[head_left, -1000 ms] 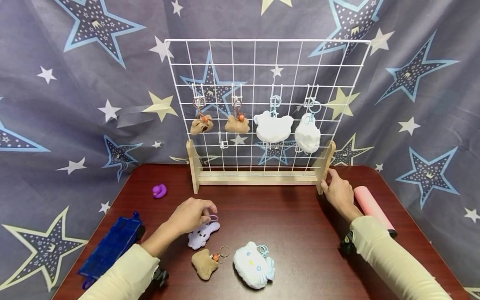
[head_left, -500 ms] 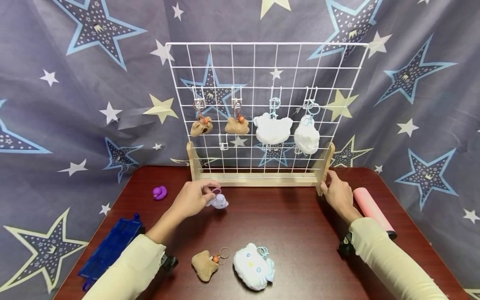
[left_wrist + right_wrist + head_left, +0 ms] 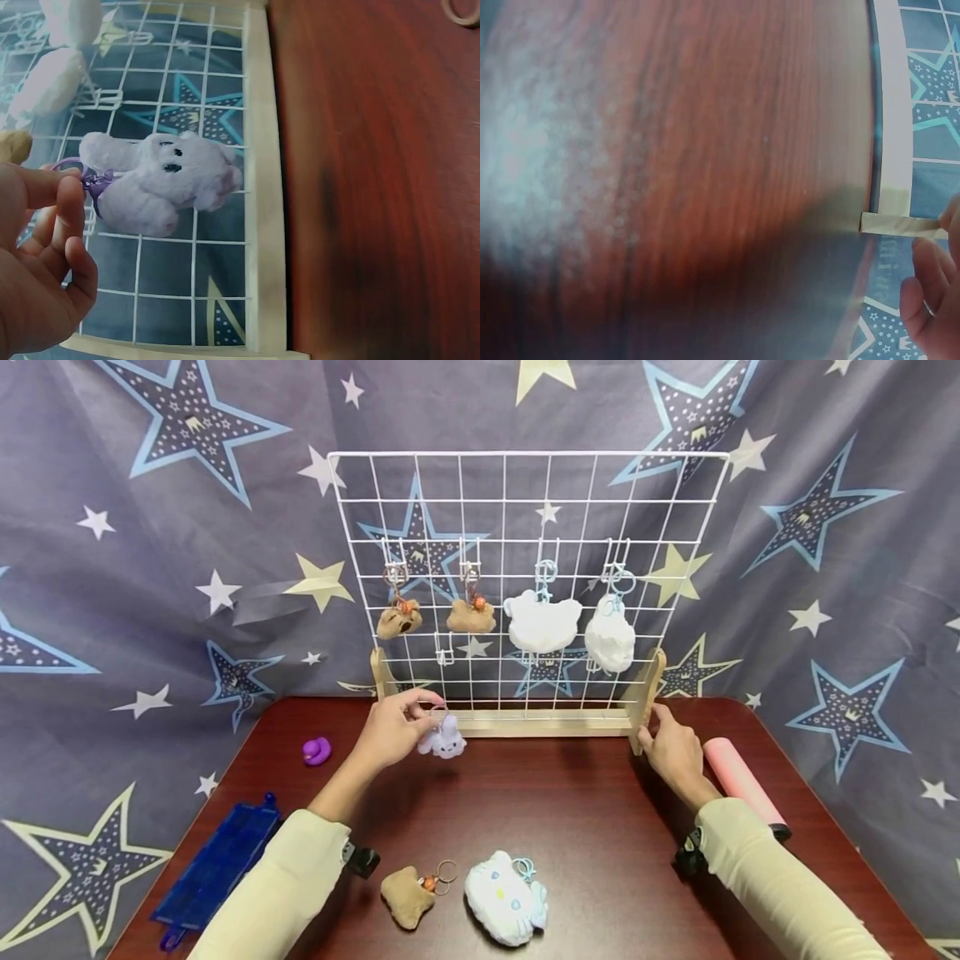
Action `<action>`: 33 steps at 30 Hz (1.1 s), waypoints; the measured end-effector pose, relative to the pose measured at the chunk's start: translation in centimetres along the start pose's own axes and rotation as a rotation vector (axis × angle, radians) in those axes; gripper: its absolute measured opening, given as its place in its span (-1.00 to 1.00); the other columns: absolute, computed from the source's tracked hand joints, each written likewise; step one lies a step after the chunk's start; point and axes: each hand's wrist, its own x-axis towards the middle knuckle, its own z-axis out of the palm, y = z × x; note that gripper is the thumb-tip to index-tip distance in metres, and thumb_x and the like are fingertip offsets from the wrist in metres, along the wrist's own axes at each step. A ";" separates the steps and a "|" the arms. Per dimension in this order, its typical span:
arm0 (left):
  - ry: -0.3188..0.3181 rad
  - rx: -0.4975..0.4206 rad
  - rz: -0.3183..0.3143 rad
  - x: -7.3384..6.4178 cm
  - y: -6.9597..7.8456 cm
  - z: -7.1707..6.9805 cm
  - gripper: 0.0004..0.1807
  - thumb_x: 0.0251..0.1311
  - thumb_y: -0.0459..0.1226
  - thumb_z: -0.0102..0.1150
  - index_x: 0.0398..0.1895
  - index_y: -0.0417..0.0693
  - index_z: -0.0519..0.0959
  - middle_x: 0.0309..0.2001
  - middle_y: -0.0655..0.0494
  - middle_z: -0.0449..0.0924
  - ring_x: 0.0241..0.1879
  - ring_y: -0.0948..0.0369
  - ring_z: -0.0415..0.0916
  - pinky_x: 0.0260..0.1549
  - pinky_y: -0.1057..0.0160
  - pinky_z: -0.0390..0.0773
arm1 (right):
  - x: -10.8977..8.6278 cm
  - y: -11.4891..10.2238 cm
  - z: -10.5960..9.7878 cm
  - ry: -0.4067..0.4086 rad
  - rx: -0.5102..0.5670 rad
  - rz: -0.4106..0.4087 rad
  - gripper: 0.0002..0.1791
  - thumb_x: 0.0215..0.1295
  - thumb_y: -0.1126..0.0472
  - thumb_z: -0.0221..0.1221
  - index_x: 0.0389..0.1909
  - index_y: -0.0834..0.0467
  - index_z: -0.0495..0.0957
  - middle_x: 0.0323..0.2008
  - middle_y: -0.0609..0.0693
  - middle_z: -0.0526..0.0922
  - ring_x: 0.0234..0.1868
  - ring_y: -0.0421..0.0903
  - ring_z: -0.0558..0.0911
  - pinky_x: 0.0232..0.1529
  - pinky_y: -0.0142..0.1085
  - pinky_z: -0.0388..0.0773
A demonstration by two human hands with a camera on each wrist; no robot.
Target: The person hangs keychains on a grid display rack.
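Observation:
My left hand (image 3: 393, 727) pinches the purple ring of a lilac plush keychain (image 3: 444, 742) between thumb and fingers. In the left wrist view the plush (image 3: 169, 176) dangles in front of the lower wire grid, its dark eyes showing. The white grid rack (image 3: 525, 454) stands on wooden feet at the back of the table. On its right side, my right hand (image 3: 675, 750) grips the wooden upright (image 3: 654, 689). The right wrist view has thumb and fingers on either side of that wooden foot (image 3: 900, 224).
Two brown plush keychains, one here (image 3: 471, 617), and two white ones, including this one (image 3: 543, 622), hang from hooks. A brown plush (image 3: 407, 897) and a white cat plush (image 3: 502, 902) lie in front. Around them are a blue tray-like object (image 3: 213, 868), purple duck (image 3: 317, 752) and pink cylinder (image 3: 742, 781).
My left hand has picked the lilac keychain up off the table and carried it forward to the rack's lower left. The right hand stays on the upright.

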 end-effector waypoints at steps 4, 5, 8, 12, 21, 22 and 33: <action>0.040 -0.069 -0.027 0.7 0.3 -0.3 -0.72 0.10 -0.39 0.40 -0.09 -0.03 0.72 -0.48 0.02 0.74 -0.62 0.34 0.54 -0.56 0.37 0.57 | 0.0 0.0 0.0 0.008 -0.002 -0.005 -0.54 0.29 0.12 0.20 0.21 0.06 0.47 -0.30 0.24 0.76 -0.30 0.42 0.68 -0.39 0.22 0.50; 0.049 -0.085 -0.035 0.9 0.4 -0.4 -0.72 0.10 -0.40 0.40 -0.09 -0.04 0.72 -0.48 0.01 0.74 -0.62 0.33 0.55 -0.56 0.36 0.58 | 0.0 0.1 0.1 0.010 -0.002 -0.004 -0.54 0.29 0.11 0.20 0.21 0.05 0.47 -0.29 0.24 0.76 -0.30 0.42 0.68 -0.38 0.22 0.50; 0.073 -0.127 -0.061 1.4 0.6 -0.6 -0.73 0.11 -0.41 0.37 -0.09 -0.05 0.72 -0.50 0.01 0.70 -0.63 0.30 0.55 -0.59 0.35 0.58 | 0.0 0.0 0.0 0.007 0.001 -0.001 -0.54 0.29 0.11 0.19 0.21 0.05 0.47 -0.28 0.22 0.76 -0.30 0.40 0.68 -0.38 0.21 0.50; 0.089 -0.175 -0.083 2.0 0.7 -0.6 -0.71 0.13 -0.39 0.34 -0.05 -0.06 0.70 -0.55 0.02 0.66 -0.65 0.26 0.56 -0.64 0.36 0.49 | 0.0 0.0 0.0 0.005 0.003 0.005 -0.54 0.30 0.10 0.19 0.22 0.05 0.46 -0.27 0.22 0.76 -0.29 0.40 0.69 -0.38 0.21 0.50; 0.138 -0.224 -0.112 3.3 0.8 -0.6 -0.71 0.16 -0.40 0.34 -0.03 -0.05 0.70 -0.56 0.17 0.62 -0.68 0.32 0.48 -0.62 0.40 0.51 | -0.1 -0.1 0.1 0.000 0.004 0.016 -0.54 0.31 0.10 0.18 0.23 0.04 0.46 -0.23 0.21 0.79 -0.24 0.40 0.70 -0.34 0.21 0.51; 0.143 -0.224 -0.112 3.3 0.8 -0.6 -0.71 0.16 -0.40 0.34 -0.03 -0.05 0.70 -0.56 0.17 0.61 -0.68 0.32 0.48 -0.63 0.40 0.49 | -0.1 -0.1 0.1 0.001 0.004 0.014 -0.54 0.31 0.10 0.18 0.23 0.04 0.47 -0.24 0.21 0.79 -0.24 0.40 0.70 -0.34 0.21 0.51; 0.159 -0.281 -0.131 4.3 0.7 0.0 -0.70 0.16 -0.42 0.32 -0.01 -0.09 0.69 -0.52 0.14 0.60 -0.71 0.31 0.47 -0.67 0.43 0.45 | -0.2 -0.2 0.1 0.012 0.004 0.019 -0.55 0.30 0.11 0.18 0.22 0.03 0.48 -0.24 0.22 0.78 -0.25 0.41 0.70 -0.34 0.22 0.51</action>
